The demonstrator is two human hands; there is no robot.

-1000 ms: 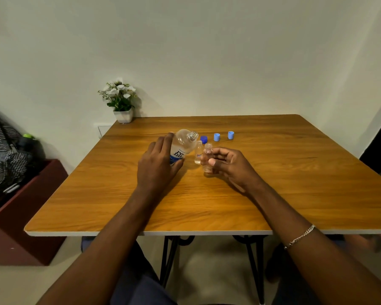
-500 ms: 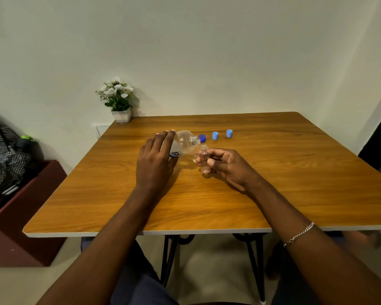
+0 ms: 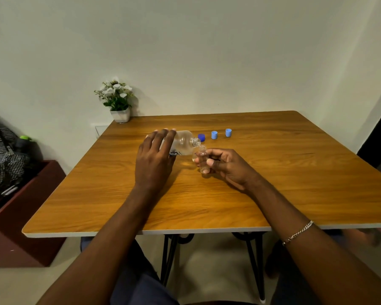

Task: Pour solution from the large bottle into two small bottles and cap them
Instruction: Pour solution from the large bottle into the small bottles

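1. Two narrow mouths have to line up. My left hand (image 3: pixel 156 159), at the centre of the frame, is wrapped over the large bottle (image 3: pixel 184 143). The bottle is tipped nearly flat, with its open neck just above the rim of the small bottle (image 3: pixel 203 158). If the neck sits off to one side, solution runs down the outside onto the desk (image 3: pixel 273 183).
2. My right hand (image 3: pixel 227 166), just right of centre, pinches the small bottle between thumb and fingertips, leaning it a little. I cannot tell whether its base touches the desk. Once wet, it may slip or twist in so light a pinch.
3. Tipping the large bottle too steeply could send a gush that the small mouth cannot take, and it would overflow onto my fingers.
4. What looks like the second small bottle (image 3: pixel 194 156) stands just behind the held one, uncapped. I cannot tell how full it is. A nudge from either hand could topple it.
5. A dark blue cap (image 3: pixel 201 137) and two light blue caps (image 3: pixel 214 135) lie in a row above the bottles, apart from my hands. A spreading spill could wet them.
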